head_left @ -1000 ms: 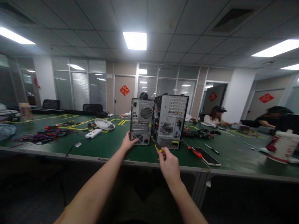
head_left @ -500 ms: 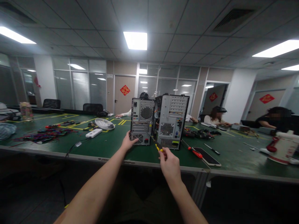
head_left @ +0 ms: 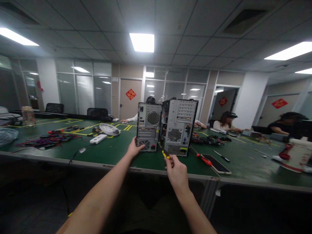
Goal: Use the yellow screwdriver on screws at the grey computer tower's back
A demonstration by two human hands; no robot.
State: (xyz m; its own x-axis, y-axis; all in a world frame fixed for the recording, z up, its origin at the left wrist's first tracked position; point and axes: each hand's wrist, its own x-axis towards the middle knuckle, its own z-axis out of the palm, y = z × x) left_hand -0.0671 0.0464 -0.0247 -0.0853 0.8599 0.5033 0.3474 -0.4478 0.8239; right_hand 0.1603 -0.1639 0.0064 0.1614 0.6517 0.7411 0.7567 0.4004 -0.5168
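Two computer cases stand upright with their rear panels toward me. My left hand (head_left: 135, 148) grips the lower left edge of the smaller computer case (head_left: 148, 123); its thumb lies across the rear grille and the other fingers are mostly hidden along the side. Between thumb and fingertips my right hand (head_left: 175, 165) holds the yellow and black handle of a screwdriver (head_left: 166, 154). The thin shaft points up and left to the lower right rear edge of the smaller case; I cannot tell exactly what the tip touches. Just right stands the larger computer case (head_left: 180, 112).
On the green table (head_left: 117, 156), a red screwdriver (head_left: 206, 160) lies against a phone (head_left: 218, 164). Left are a white power strip (head_left: 98, 139), a white basket (head_left: 109, 129) and tangled wires (head_left: 47, 141). A white jug (head_left: 294, 154) stands right. Other people sit across the table.
Both hands keep their places on the case and the screwdriver. The screwdriver handle looks slightly turned in my right fingers; the view has shifted very slightly.
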